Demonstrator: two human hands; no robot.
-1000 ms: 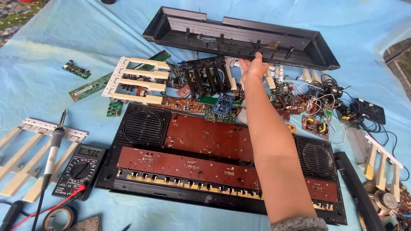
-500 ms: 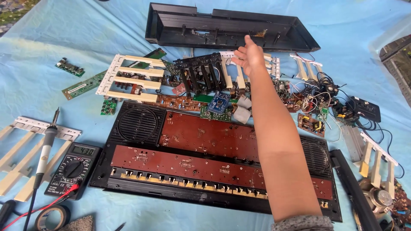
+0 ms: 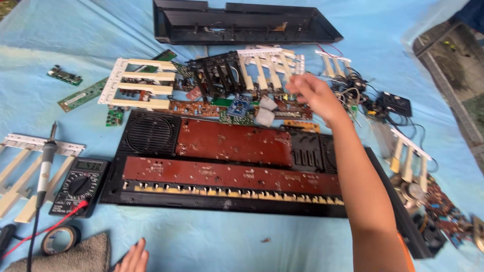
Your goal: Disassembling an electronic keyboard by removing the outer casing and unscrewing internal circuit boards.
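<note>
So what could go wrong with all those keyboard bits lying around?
The right hand hangs just above loose white key strips and small circuit boards, so it might knock them out of place. The tangled wires beside it could snag the fingers. The soldering iron lies across the other key strips near the multimeter; if hot, it could melt plastic. The left hand rests close to its cable.

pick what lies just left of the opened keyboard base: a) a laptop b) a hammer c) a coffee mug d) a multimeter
d, a black multimeter with a dial and a small display lies on the blue sheet against the left end of the keyboard base.
</note>
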